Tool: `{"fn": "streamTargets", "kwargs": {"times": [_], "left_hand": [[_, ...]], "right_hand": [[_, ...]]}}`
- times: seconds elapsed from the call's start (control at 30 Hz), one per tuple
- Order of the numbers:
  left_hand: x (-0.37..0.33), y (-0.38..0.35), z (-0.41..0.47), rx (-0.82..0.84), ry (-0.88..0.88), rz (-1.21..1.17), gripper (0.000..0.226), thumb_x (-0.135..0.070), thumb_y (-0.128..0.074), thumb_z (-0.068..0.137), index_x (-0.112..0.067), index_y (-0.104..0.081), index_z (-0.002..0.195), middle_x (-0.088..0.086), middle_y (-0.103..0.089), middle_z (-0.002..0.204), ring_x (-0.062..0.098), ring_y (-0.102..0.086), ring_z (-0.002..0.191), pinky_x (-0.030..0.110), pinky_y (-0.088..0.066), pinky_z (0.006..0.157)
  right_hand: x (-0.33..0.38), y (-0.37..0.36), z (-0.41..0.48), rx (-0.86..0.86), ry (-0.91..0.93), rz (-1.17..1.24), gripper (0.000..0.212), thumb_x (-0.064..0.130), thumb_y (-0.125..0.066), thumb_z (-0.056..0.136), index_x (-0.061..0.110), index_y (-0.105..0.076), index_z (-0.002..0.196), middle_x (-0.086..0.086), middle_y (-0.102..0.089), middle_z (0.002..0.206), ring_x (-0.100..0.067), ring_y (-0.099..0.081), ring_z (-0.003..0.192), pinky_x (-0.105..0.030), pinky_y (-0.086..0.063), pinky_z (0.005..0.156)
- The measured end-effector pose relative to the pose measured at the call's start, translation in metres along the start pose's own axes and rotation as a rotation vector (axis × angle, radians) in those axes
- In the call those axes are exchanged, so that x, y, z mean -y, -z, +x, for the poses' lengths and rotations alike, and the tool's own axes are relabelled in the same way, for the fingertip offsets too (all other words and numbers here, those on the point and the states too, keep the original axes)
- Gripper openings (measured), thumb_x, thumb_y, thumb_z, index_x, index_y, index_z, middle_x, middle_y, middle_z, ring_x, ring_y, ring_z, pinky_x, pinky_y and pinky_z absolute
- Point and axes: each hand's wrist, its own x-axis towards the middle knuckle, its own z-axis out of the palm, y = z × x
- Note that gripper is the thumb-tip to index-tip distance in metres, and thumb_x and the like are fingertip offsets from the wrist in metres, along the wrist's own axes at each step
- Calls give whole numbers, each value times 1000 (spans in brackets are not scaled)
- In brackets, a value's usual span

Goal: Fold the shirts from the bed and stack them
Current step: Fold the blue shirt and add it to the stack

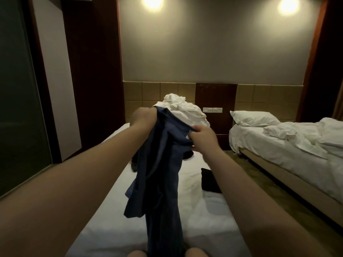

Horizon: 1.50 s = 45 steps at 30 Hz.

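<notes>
Two hands hold the shirt (163, 175) over the bed (204, 217): your right hand (203, 136) pinches its upper edge; your left hand (143, 117), partly hidden, seems to grip the top.

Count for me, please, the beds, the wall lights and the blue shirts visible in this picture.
Beds: 2 (near bed, second bed)
Wall lights: 2 (left wall light, right wall light)
Blue shirts: 1 (blue shirt)
Total: 5

The blue shirt (163, 182) hides the fingers of the left hand (143, 118) and is cut off below.
</notes>
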Motion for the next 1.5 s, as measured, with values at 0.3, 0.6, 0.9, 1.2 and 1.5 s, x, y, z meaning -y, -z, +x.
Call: {"fn": "streamTargets", "kwargs": {"times": [0.3,0.6,0.9,1.2,1.5], "left_hand": [[4,20,10,19,-112,53,27,-7,-42,95,-9,-65,109,12,-64,109,29,-58,99,39,-49,88],[-6,44,8,247,-283,250,19,-28,-71,80,-15,-70,94,1,-64,95,19,-59,95,35,-49,84],[12,96,24,-137,-255,228,31,-31,-58,91,-10,-63,114,5,-58,109,18,-46,94,34,-40,81],[16,111,22,-83,-317,171,28,-31,-54,93,-14,-61,114,4,-53,108,20,-45,100,37,-38,84],[-9,71,7,97,-571,415,20,-28,-58,90,-12,-69,99,4,-61,96,15,-51,91,34,-43,83]], "right_hand": [[-16,23,24,-59,-9,-77,18,26,-55,91,25,-63,76,-9,-66,95,-31,-61,95,-54,-52,86],[-46,19,25,50,-224,194,21,33,-54,94,15,-65,91,-14,-64,113,-30,-59,106,-46,-46,98],[-20,59,12,726,-119,162,34,12,-69,78,11,-62,112,-4,-68,105,-16,-64,99,-28,-53,83],[-25,66,17,393,-175,264,17,2,-54,91,13,-55,78,-4,-61,80,-13,-69,77,-30,-59,72],[-30,-36,-30,612,-72,-78,23,31,-59,91,14,-59,107,2,-63,88,-11,-62,84,-26,-50,80]]}}
